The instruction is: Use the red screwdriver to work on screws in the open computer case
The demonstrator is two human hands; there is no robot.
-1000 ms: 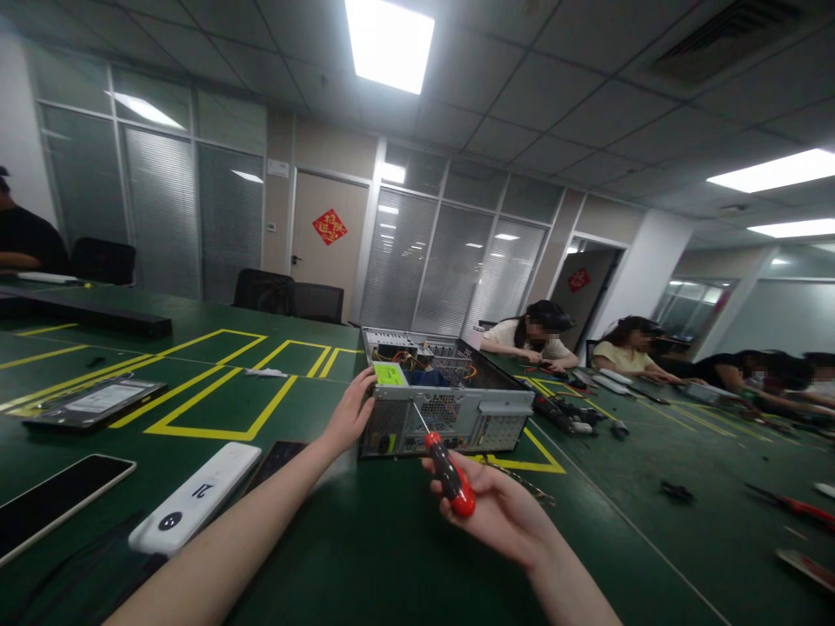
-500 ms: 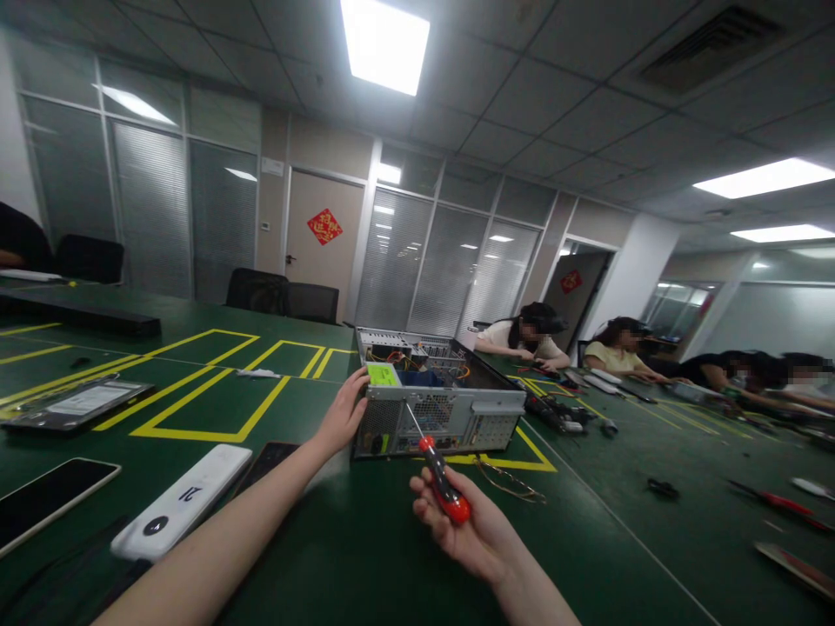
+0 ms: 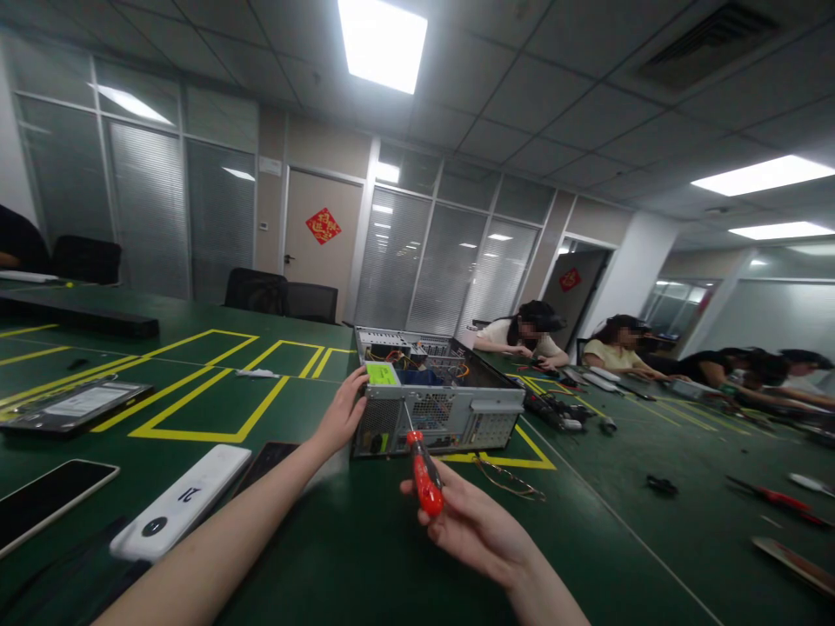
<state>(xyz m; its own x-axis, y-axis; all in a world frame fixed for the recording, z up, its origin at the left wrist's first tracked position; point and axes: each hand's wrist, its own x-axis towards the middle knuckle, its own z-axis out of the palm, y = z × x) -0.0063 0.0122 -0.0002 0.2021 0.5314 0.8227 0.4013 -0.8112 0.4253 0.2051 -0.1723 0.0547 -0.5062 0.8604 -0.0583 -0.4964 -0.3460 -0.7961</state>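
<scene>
A computer case [image 3: 496, 402] with its top off lies on the green table, rear panel towards me; wires and a unit with a bright green label [image 3: 382, 374] show inside. My left hand [image 3: 340, 416] grips the case's left rear corner, fingers curled over the edge beside that label. In my right hand [image 3: 466, 513], in front of the case, is a red and black screwdriver [image 3: 425, 478], fingers closed around its handle. Its thin shaft points up at the upper rear panel; whether the tip sits in a screw is too small to tell.
Left of me lie a hard drive [image 3: 75, 404], a phone [image 3: 52, 500] and a white device [image 3: 186, 500] marked 21. Thin cables [image 3: 509, 482] rest right of the case. Pliers [image 3: 779, 500] lie further right, and several people sit along the table's far right.
The screwdriver's handle has swung left and now stands more upright, and my right hand has shifted with it, its fingers slightly rearranged. My left hand stays on the case corner.
</scene>
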